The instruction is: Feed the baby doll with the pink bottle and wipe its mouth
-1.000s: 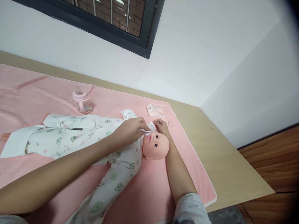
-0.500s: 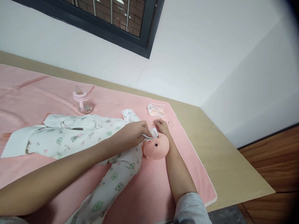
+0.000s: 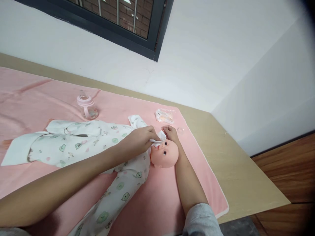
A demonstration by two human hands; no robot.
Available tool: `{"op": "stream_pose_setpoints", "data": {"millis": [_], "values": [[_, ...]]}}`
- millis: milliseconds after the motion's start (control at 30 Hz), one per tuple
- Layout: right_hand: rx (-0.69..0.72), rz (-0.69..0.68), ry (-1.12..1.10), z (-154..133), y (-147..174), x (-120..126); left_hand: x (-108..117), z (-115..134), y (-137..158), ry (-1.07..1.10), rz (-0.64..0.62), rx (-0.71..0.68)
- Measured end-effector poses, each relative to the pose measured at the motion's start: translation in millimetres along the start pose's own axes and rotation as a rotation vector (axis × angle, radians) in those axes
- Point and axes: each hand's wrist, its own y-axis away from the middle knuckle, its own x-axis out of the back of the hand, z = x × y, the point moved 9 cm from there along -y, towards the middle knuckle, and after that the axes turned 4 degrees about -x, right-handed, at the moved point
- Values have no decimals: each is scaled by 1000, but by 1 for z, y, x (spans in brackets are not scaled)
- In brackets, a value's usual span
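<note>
A baby doll (image 3: 167, 158) in a white printed sleepsuit (image 3: 93, 144) lies on its back, its bald head to the right. My left hand (image 3: 145, 136) reaches over the doll's chest, fingers pinched on a white wipe (image 3: 159, 137). That wipe lies against the doll's far cheek, beside the mouth; both eyes show. Past the top of the doll's head stretches my right forearm. My right hand (image 3: 170, 132) rests on the far side of the head, fingers loosely extended and holding nothing that I can see.
A pink blanket (image 3: 157, 196) covers much of the wooden tabletop (image 3: 236, 177). On it are a pink-lidded baby bottle (image 3: 87, 107), a small plastic packet (image 3: 164, 116) and a small clear object (image 3: 180, 130). A white wall with a barred window (image 3: 123, 19) borders the far side.
My left hand has shifted the wipe slightly away from the eyes, toward the far cheek, uncovering the far eye and the mouth. My right hand stays in place.
</note>
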Motion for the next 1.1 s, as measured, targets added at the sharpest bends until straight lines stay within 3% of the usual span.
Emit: {"op": "stream_pose_setpoints", "data": {"millis": [300,533,833,1100], "values": [[17,-5,18,2,-3,1,10,-2,3,38,-10,60],[35,-7,51,-3,0,2,19,4,11,-55,-129,61],[31,3,59,-5,2,1,5,4,8,-70,-178,56],[27,4,50,-3,0,2,-5,-4,5,-139,-119,97]]}}
